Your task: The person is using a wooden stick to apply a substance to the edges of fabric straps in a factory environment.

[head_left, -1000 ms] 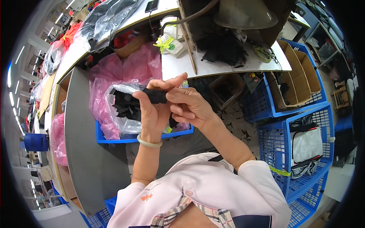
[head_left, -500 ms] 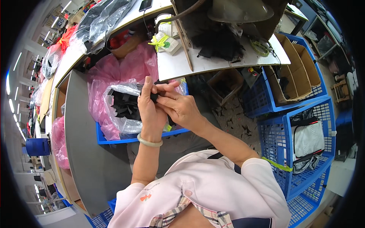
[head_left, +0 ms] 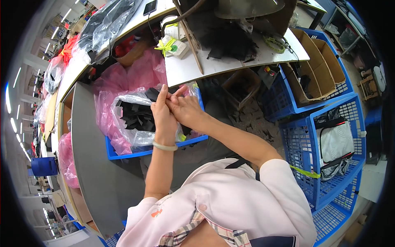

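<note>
My two hands meet over a blue crate point(head_left: 154, 153) lined with pink and clear plastic. A black fabric piece point(head_left: 152, 94) juts out beside the raised thumb of my left hand point(head_left: 163, 117), which is closed on it. My right hand point(head_left: 187, 110) is also closed, its fingertips pressed against the left fingers; whatever lies between them is hidden. Just below, a clear plastic bag point(head_left: 142, 138) holds a heap of similar black pieces point(head_left: 138, 115).
Ahead is a white tabletop point(head_left: 181, 68) with a wooden stick point(head_left: 190, 39) and a black fabric pile point(head_left: 232, 47). Stacked blue baskets point(head_left: 302, 144) stand on the right, near a cardboard box point(head_left: 323, 68). A grey panel point(head_left: 105, 173) rises on the left.
The black piece, earlier between my fingers, now sticks out on the far left side of my left hand. My right hand has moved slightly left, closer against the left one. The view has shifted slightly.
</note>
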`<act>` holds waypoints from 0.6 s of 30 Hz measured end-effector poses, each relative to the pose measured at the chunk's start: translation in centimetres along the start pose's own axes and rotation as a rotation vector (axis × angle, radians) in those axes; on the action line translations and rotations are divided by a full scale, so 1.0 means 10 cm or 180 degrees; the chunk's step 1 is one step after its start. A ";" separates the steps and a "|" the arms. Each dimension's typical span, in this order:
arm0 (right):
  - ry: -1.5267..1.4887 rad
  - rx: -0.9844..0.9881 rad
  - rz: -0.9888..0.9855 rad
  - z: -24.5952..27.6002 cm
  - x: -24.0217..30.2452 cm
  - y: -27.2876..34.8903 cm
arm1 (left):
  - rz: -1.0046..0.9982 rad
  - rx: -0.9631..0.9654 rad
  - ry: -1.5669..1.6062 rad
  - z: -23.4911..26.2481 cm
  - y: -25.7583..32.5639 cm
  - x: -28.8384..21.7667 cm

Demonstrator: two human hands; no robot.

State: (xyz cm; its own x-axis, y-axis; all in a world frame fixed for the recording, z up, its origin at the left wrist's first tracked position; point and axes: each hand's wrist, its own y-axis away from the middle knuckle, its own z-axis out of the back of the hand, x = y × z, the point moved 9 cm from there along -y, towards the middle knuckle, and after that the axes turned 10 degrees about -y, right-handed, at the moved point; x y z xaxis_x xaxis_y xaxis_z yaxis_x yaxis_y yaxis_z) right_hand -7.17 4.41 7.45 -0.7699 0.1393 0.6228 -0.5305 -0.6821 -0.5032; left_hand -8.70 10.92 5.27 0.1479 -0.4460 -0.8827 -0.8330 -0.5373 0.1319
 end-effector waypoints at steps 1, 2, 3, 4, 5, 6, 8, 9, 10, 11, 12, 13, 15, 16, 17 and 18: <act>0.0066 0.0056 -0.0052 -0.14 -0.06 -0.05 | 0.0264 0.0068 0.0103 0.11 -0.07 0.07; 0.0096 0.0031 -0.0037 -0.16 -0.09 -0.07 | 0.0527 0.0175 0.0220 0.13 -0.16 0.09; -0.0343 -0.0033 0.0037 -0.15 -0.10 -0.08 | 0.0744 0.0289 0.0272 0.16 -0.16 0.11; -0.0774 -0.0105 0.0097 -0.13 -0.13 -0.11 | 0.0852 0.0193 0.0334 0.05 -0.11 0.04; -0.1160 0.0486 -0.0265 -0.14 -0.12 -0.11 | 0.0938 -0.0010 0.0559 0.05 -0.07 -0.06; -0.1129 0.0474 -0.0242 -0.12 -0.11 -0.08 | 0.1028 -0.0211 0.0788 0.10 -0.07 -0.12; -0.0858 0.0762 -0.0341 -0.19 0.03 0.01 | 0.0991 0.0252 0.1155 0.32 -0.23 -0.03; -0.0539 0.0497 -0.0256 -0.11 0.07 0.05 | 0.1102 -0.0042 0.1253 0.38 -0.27 0.04; -0.0502 0.0510 -0.0239 -0.09 0.10 0.08 | 0.1216 -0.0333 0.1346 0.39 -0.28 0.09; -0.0432 0.0534 -0.0375 -0.06 0.09 0.11 | 0.1200 -0.0317 0.1383 0.39 -0.31 0.12; -0.0365 0.0559 -0.0507 -0.04 0.05 0.10 | 0.1019 -0.0234 0.1082 0.43 -0.34 0.14; -0.0128 0.0678 -0.0512 -0.12 -0.06 0.09 | 0.0859 -0.0126 0.0779 0.37 -0.36 0.17; -0.0074 0.0441 -0.0396 -0.23 -0.29 -0.01 | 0.0700 -0.0163 0.0323 0.21 -0.37 0.29; -0.0086 0.0216 -0.0251 -0.26 -0.33 -0.08 | 0.0560 -0.0184 0.0087 0.21 -0.40 0.29; -0.0086 0.0103 -0.0226 -0.32 -0.32 -0.15 | 0.0636 -0.0163 0.0049 0.29 -0.47 0.29; -0.0073 0.0112 -0.0190 -0.34 -0.37 -0.20 | 0.0603 -0.0165 0.0071 0.34 -0.58 0.29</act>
State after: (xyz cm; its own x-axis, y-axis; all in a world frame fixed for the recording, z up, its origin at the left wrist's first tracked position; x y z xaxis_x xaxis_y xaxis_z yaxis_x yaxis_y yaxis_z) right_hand -4.44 7.75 4.11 -0.7287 0.1642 0.6648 -0.5621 -0.6980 -0.4437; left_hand -5.28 15.17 0.41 0.0034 -0.5581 -0.8298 -0.8186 -0.4781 0.3182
